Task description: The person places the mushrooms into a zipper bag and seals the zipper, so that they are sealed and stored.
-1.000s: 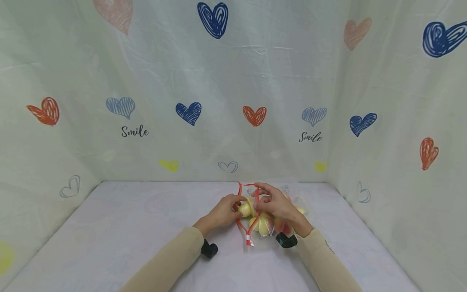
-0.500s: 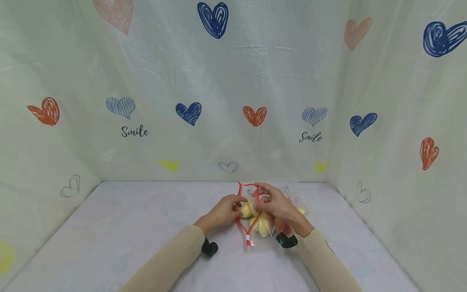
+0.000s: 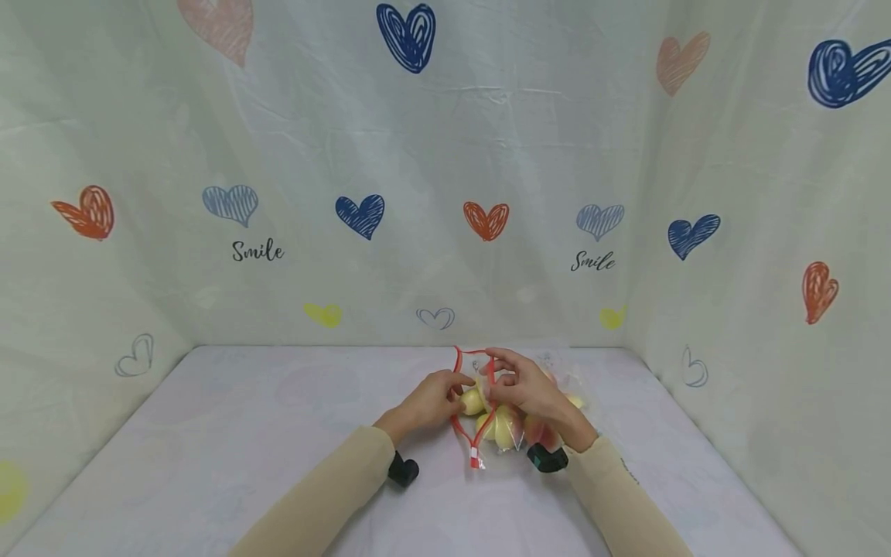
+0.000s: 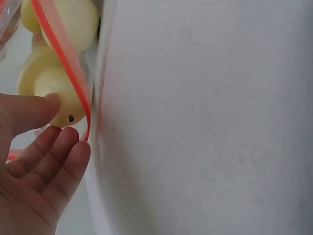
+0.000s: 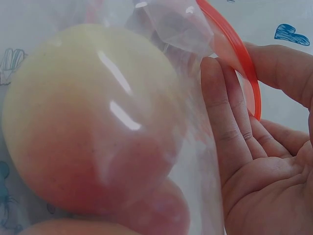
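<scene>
A clear zip bag (image 3: 474, 456) with a red zip edge lies on its side at the far middle of the table, its mouth spread towards the left. My left hand (image 3: 433, 399) pinches a pale yellow rounded piece (image 4: 66, 95) with a flared rim and a small dark hole, thumb above and fingers below. That piece sits within the red mouth. My right hand (image 3: 534, 393) holds the far side of the zip edge (image 5: 247, 58) between thumb and fingers. Inside the bag are several yellow and pink peach-like pieces (image 5: 93, 122), large in the right wrist view.
The white table (image 3: 244, 433) ends at a back wall sheet (image 3: 418, 278) printed with hearts. A black wrist device (image 3: 402, 469) shows under the left forearm, another black device (image 3: 547, 458) under the right wrist.
My left hand has edged slightly to the right, and the yellow piece has gone a little deeper into the bag's mouth. The right hand and the bag look still.
</scene>
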